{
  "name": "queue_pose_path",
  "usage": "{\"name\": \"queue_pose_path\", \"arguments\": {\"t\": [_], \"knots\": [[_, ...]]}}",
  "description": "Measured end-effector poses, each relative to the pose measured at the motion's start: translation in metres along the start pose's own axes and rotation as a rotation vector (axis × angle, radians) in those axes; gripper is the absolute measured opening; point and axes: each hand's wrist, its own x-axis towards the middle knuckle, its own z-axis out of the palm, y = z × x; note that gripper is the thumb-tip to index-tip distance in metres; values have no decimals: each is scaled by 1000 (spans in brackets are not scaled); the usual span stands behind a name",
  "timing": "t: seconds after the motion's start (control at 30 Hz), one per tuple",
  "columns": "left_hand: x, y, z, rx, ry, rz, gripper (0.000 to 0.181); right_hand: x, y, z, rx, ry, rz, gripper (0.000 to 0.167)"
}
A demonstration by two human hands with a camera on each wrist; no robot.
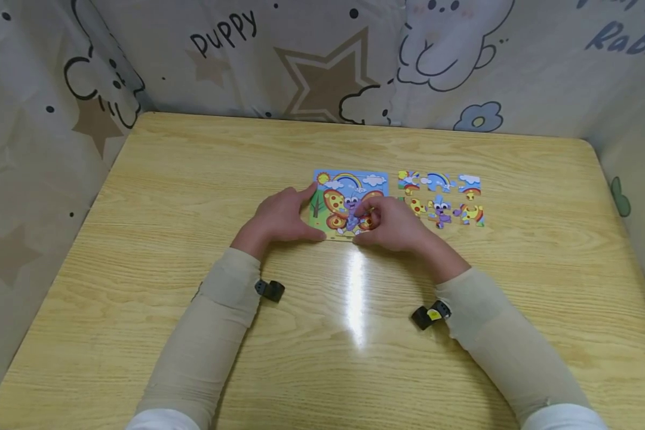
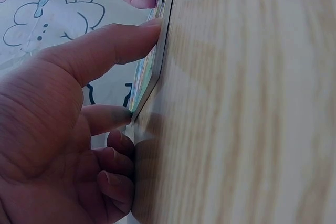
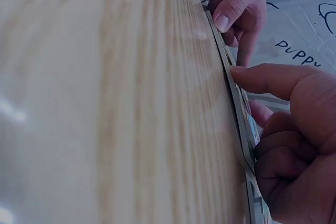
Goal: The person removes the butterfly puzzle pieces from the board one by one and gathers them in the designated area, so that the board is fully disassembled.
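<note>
A puzzle board (image 1: pixel 348 179) printed with a butterfly, a rainbow, a sun and a tree lies flat on the table. At its left side my left hand (image 1: pixel 282 218) holds it, thumb at the near edge and forefinger at the left edge. My right hand (image 1: pixel 395 224) grips the near edge, its thumb against the rim and bent fingers over the picture. Whether a loose piece lies under those fingers is hidden. Thumb and board edge meet in both wrist views, where the left hand (image 2: pixel 47 124) and right hand (image 3: pixel 310 140) show close up.
Several loose puzzle pieces (image 1: pixel 439 210) lie in two rows right of the board, partly behind the right hand. The wooden table (image 1: pixel 193 161) meets a printed cloth (image 1: pixel 312 60) at the back. Wrist cameras (image 1: pixel 270 291) are strapped to both sleeves.
</note>
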Motion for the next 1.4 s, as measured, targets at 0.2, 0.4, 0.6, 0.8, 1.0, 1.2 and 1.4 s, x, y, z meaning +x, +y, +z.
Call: {"name": "queue_pose_path", "arguments": {"t": [0.2, 0.4, 0.6, 0.8, 1.0, 1.2, 1.4], "knots": [[0, 0, 0, 1, 0, -3, 114, -5, 2, 0, 33, 17, -11, 42], [0, 2, 0, 5, -4, -8, 114, -14, 7, -3, 43, 41, -3, 44], [-1, 3, -1, 5, -8, -17, 113, -28, 13, -8, 63, 63, 15, 43], [-2, 4, -2, 4, -10, -16, 114, -42, 20, -13, 70, 78, 39, 44], [-2, 4, -1, 5, -3, -20, 113, -53, 27, -20, 57, 76, 53, 43], [-2, 3, -1, 0, -2, -14, 113, -64, 36, -27, 55, 96, 67, 44], [-3, 4, -1, -3, -2, -17, 113, -74, 44, -37, 48, 119, 72, 45]]}}
